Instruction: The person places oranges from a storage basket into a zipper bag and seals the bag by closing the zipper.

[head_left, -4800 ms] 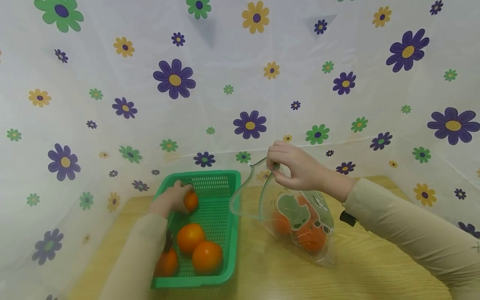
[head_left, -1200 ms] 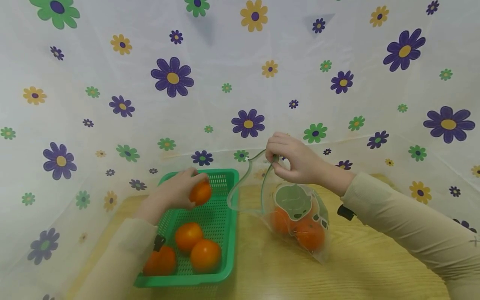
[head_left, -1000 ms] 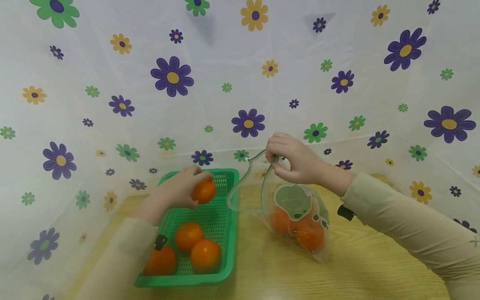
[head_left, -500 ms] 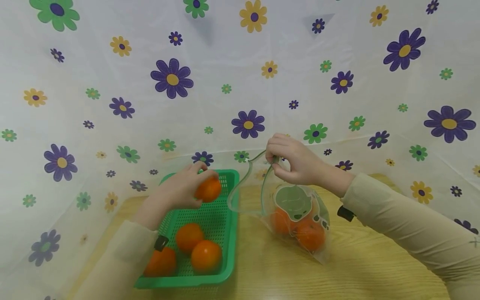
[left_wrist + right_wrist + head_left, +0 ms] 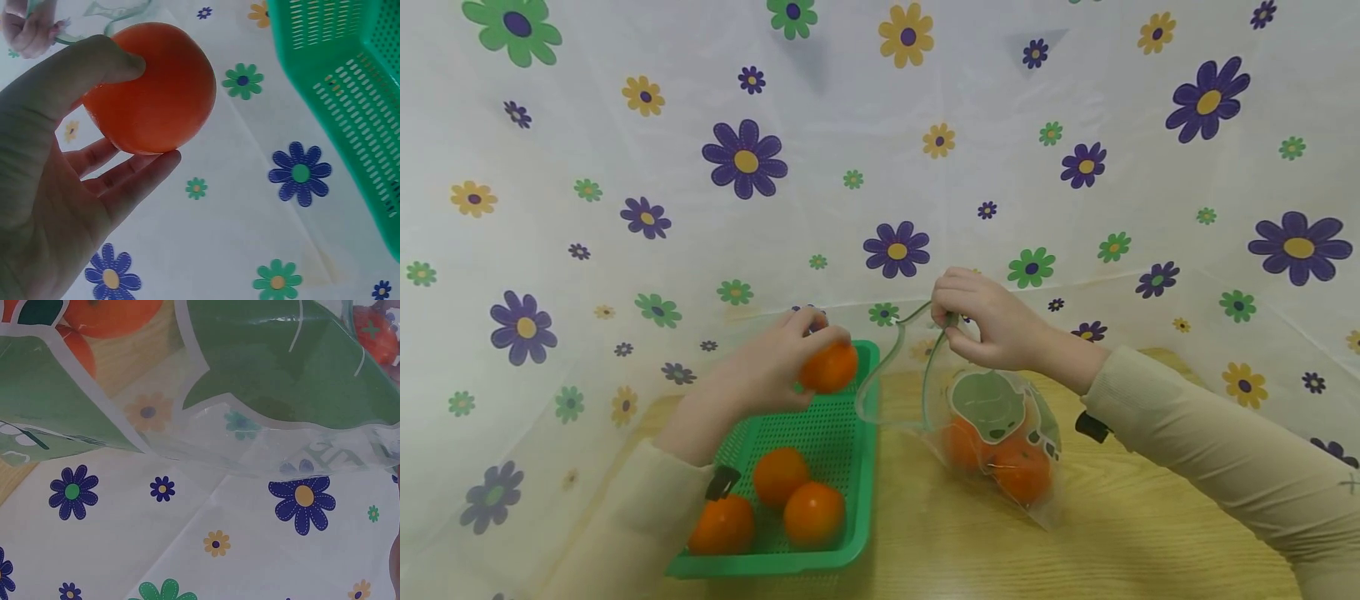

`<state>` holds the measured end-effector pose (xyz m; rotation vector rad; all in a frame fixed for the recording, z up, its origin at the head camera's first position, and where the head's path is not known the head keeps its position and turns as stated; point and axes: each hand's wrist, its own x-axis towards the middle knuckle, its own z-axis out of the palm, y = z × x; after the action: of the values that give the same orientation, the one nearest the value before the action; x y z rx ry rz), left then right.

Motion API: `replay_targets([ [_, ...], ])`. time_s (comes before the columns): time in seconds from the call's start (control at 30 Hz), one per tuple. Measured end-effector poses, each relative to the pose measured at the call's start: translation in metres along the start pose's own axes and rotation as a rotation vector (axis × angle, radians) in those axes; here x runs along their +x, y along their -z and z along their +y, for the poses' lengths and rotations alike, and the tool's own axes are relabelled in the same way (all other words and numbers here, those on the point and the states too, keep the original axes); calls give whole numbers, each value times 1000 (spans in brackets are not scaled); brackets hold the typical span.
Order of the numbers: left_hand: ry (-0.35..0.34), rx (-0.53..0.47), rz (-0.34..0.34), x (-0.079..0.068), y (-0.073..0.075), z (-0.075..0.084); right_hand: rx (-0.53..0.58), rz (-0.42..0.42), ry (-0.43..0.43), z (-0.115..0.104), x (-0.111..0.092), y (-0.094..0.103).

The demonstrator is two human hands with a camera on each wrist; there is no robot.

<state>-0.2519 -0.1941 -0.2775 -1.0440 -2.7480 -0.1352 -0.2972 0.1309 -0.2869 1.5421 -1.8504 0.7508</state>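
Orange in colour and smooth in sheen: pictured with a round fruit [image 5: 833, 368] clasped in the left grip [image 5: 767, 371]. Parted only to the breadth of that fruit, with the thumb on one side and the fingers on the other. Raised at the far right corner of a green plastic basket [image 5: 863, 492], just beside the gaping mouth of a clear bag [image 5: 988, 400]. Pinched tight at the bag's upper edge by the right grip [image 5: 981, 323], with more orange fruit [image 5: 1022, 477] visible through the plastic and green shapes printed on it. Occupied, at the basket's near end, by three loose fruits [image 5: 815, 515], with two close together and another to the left, partly hidden by the left cuff. Dressed in beige sleeves [image 5: 1217, 467]. Photographed over a wooden tabletop [image 5: 1112, 542], before a white curtain [image 5: 820, 225] patterned with purple, green and yellow flowers.
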Motion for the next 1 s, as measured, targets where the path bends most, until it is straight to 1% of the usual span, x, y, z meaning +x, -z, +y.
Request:
replay_targets([
  [0.2,-32,11,28,2,12,13,1,0,5,0,0,-1],
  [0.43,-56,82,25,7,22,30,0,-7,-5,-1,0,-1],
  [0.7,-85,74,25,11,19,42,3,-13,-14,-2,0,-2],
  [1.0,-145,28,33,16,15,49,8,-14,-16,-2,0,-2],
])
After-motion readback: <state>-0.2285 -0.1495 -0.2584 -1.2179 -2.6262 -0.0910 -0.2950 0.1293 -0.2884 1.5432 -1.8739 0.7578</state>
